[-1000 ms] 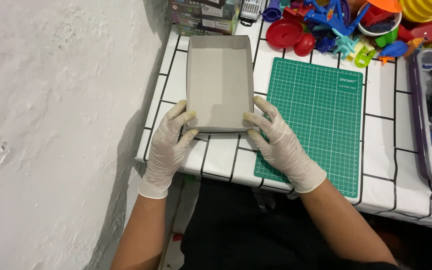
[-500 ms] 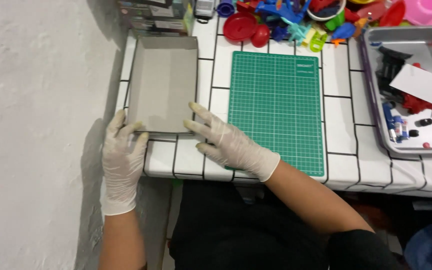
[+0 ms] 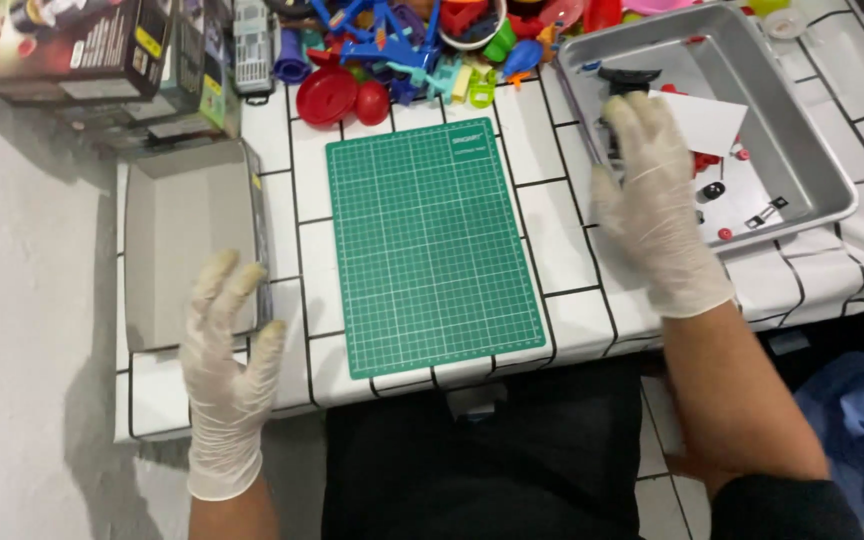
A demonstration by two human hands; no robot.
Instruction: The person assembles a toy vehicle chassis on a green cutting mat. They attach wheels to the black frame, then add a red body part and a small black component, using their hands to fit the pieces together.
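Head view: your gloved hands were apart over the desk [image 3: 572, 250].
Your left hand [image 3: 227, 350] hovered by the grey box [image 3: 187, 240], fingers released; your right hand [image 3: 652, 200], fingers spread, reached the metal tray [image 3: 802, 150].

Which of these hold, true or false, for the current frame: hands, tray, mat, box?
1. The right hand reaches over the metal tray. True.
2. The left hand grips a red lid. False: it is open, by the grey box.
3. The green cutting mat has nothing lying on it. True.
4. The grey box sits on the mat. False: it lies to the mat's left.
5. The tray is empty. False: small parts and a white card lie in it.
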